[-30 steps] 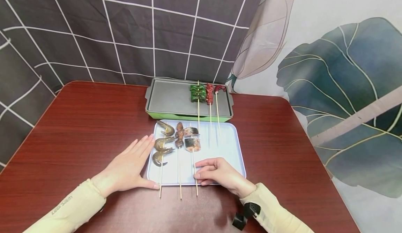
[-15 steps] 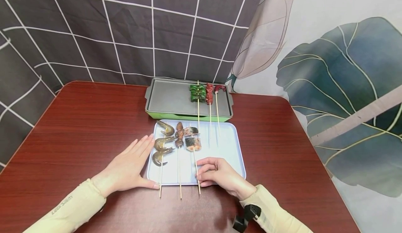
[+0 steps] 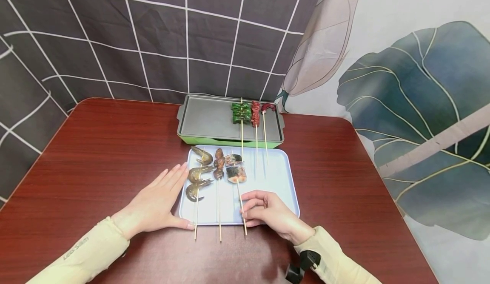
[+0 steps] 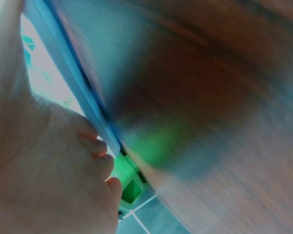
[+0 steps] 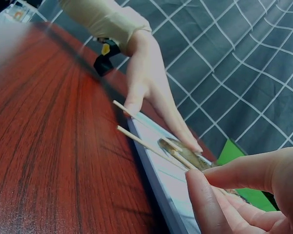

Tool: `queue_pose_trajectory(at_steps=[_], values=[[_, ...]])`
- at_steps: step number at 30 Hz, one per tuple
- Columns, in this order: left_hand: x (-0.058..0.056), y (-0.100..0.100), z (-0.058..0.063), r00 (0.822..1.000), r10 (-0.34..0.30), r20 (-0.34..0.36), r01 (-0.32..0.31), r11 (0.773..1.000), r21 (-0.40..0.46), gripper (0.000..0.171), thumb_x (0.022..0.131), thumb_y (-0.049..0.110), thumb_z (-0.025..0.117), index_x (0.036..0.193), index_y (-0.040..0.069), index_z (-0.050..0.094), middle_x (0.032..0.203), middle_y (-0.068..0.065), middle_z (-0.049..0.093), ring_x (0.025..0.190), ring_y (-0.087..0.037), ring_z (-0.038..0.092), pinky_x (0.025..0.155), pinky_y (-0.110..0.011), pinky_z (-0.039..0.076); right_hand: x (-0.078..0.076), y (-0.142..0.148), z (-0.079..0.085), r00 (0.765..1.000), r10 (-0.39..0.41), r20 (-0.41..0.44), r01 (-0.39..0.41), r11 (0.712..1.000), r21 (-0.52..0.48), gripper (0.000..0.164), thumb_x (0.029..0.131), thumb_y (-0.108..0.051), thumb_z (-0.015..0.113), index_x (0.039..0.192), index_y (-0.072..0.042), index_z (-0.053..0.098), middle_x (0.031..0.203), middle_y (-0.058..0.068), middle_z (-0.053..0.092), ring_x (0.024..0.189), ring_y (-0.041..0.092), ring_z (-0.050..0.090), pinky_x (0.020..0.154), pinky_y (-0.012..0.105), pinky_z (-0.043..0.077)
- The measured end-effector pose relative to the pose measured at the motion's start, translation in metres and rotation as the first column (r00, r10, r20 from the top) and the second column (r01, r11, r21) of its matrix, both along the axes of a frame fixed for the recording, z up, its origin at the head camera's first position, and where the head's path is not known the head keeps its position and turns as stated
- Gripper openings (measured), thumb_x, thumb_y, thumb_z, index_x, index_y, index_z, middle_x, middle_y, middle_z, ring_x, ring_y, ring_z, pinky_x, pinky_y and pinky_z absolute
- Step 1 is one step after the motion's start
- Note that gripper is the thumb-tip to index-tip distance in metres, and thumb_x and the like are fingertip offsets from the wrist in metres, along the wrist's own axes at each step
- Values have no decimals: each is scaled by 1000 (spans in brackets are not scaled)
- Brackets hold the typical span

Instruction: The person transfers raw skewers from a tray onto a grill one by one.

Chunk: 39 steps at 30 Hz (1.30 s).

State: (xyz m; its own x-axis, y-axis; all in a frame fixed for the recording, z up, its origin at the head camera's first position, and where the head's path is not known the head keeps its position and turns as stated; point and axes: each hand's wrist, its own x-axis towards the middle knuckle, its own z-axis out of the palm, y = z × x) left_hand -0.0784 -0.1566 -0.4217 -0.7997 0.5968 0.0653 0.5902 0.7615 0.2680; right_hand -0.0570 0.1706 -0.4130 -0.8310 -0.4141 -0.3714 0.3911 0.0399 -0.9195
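Note:
My right hand [image 3: 269, 211] pinches the stick of a fish skewer [image 3: 236, 174] between thumb and fingertips, over the front of a pale blue tray [image 3: 273, 186]. In the right wrist view, thumb and forefinger meet on that stick [image 5: 180, 158]. My left hand [image 3: 158, 203] lies along the tray's left side with straight fingers, the thumb at the front left corner. The left wrist view shows its palm [image 4: 49, 165] beside the tray's rim [image 4: 73, 73]. On the tray lie a shrimp skewer [image 3: 197, 186] at the left and a brown meat skewer [image 3: 218, 165] beside it.
Behind the tray stands a grey grill pan [image 3: 206, 120] on a green base. A green pepper skewer [image 3: 241, 114], a red meat skewer [image 3: 255, 114] and a dark red curled skewer [image 3: 267, 107] lie at its right, sticks overhanging the tray. A dark checked cloth [image 3: 160, 33] hangs behind.
The fish skewer's stick end has swung a little to the right with my right hand, so the skewer tilts more. My left hand stays in place.

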Motion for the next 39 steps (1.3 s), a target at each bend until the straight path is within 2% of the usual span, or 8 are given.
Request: queue_pose_trajectory(at_steps=[15,27,39], values=[[0,-1,-3,1000,-4,-15,4,1000,21,133,71,89,60,151,-14,34,160,-28,30,148,-42,27,120,-53,23,6,6,4,999,35,-31,-35,999,-19,43,89,8,65,128,15,51,92,9,68,82,13,68,73,32,62],[0,0,-2,1000,11,21,-11,1000,-3,136,70,91,58,153,-13,31,161,-26,26,150,-39,23,122,-51,19,10,7,8,998,53,-47,-55,997,-53,47,88,9,64,131,18,49,93,8,68,83,13,68,74,35,63],[1,1,1,1000,2,1,-2,1000,4,133,72,90,58,152,-14,32,160,-28,28,148,-41,26,121,-54,21,10,3,14,992,92,-90,-98,994,-56,48,86,9,66,132,16,51,97,14,69,84,13,69,74,35,63]])
